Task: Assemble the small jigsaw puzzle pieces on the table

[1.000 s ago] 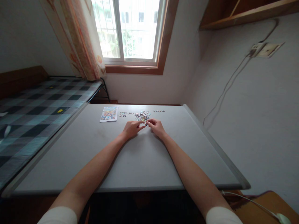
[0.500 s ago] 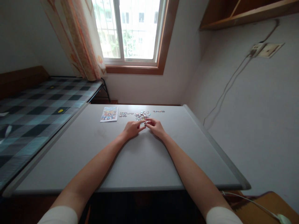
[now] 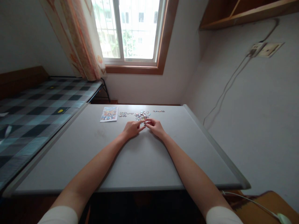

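My left hand (image 3: 132, 128) and my right hand (image 3: 155, 126) meet near the middle of the table, fingertips almost touching. Between them are small puzzle pieces (image 3: 144, 124), pinched by the fingers of both hands. Just beyond my fingers lies a loose pile of jigsaw pieces (image 3: 140, 115). Joined strips of puzzle pieces (image 3: 123, 114) rest left of the pile, and another joined strip (image 3: 158, 111) lies to its right. A printed picture sheet (image 3: 109, 114) lies flat farther left.
The grey-white table (image 3: 142, 161) spreads under both forearms, its raised edge (image 3: 217, 146) running along the right side. A bed with a checked cover (image 3: 46, 105) stands at the left. A cable (image 3: 219, 99) hangs from a wall socket (image 3: 266, 49) at the right.
Almost nothing differs. Both hands stay in the same place, with only a very slight shift of the fingers around the pieces.
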Demonstrator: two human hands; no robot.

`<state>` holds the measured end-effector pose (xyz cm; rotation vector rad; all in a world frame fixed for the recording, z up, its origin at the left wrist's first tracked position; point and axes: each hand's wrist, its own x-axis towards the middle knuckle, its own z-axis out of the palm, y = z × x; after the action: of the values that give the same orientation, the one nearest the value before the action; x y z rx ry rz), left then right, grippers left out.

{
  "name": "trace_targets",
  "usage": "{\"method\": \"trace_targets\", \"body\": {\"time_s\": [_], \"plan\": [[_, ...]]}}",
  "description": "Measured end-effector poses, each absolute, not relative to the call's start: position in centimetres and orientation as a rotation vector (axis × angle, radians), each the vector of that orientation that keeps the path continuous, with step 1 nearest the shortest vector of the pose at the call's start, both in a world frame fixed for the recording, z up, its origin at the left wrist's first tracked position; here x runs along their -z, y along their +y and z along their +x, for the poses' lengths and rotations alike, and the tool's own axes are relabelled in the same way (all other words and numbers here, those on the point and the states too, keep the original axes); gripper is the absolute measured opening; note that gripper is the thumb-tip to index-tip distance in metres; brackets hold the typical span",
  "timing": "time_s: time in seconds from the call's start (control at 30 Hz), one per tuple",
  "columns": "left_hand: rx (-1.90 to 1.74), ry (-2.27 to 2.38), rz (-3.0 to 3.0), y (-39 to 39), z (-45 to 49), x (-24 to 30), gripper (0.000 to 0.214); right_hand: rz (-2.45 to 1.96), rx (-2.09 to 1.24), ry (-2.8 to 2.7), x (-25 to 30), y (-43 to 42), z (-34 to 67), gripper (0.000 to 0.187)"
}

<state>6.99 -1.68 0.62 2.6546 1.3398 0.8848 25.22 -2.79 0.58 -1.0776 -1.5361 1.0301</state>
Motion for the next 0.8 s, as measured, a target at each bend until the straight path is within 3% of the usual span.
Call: {"method": "trace_targets", "body": {"time_s": [0.2, 0.8], "plan": [[-1.065, 1.630, 2.424, -1.4, 6.8, -0.9, 0.034, -1.131, -0.970, -1.604, -0.9, -3.0, 25.2, 0.035], [-1.142, 1.715, 2.320, -1.8, 6.9, -1.3, 0.038, -1.096, -0.957, -1.719, -1.5, -3.5, 25.0, 0.038]]}}
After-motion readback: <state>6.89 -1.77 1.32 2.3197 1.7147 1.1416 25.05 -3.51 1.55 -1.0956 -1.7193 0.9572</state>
